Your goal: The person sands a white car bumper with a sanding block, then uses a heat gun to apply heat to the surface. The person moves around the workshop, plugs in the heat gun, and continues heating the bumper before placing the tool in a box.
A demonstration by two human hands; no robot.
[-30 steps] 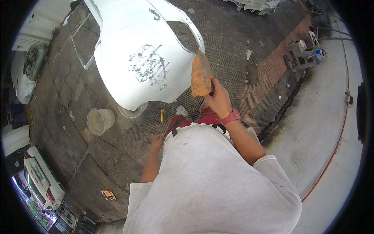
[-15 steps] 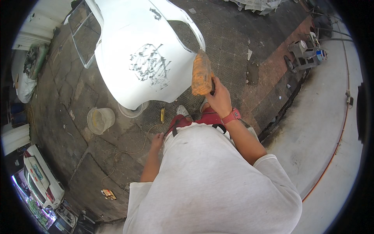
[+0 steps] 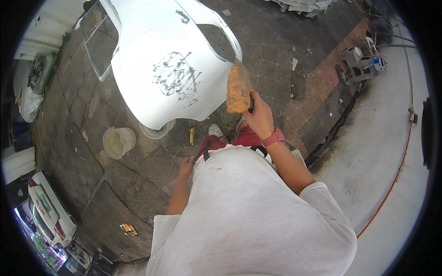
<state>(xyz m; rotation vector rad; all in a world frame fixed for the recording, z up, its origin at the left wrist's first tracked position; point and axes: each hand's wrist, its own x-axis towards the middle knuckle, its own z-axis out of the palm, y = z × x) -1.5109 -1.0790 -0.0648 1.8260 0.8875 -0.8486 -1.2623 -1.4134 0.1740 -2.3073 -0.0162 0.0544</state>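
My right hand is closed around the dark handle of a dirty orange pistol-shaped power tool. The tool's far end is at the right edge of a white car body panel; whether they touch I cannot tell. Dark scribbled marks cover the middle of the panel, with a smaller patch farther up. Low beside my left thigh, my left hand has its fingers curled in, and what they hold is hidden. A thin dark cord runs across my red trousers close by it.
A translucent bucket stands left of the panel, and another bucket is partly under its near edge. Between bucket and shoes lies a yellow item. A thin cable crosses the floor. Grey blocks sit by the right wall.
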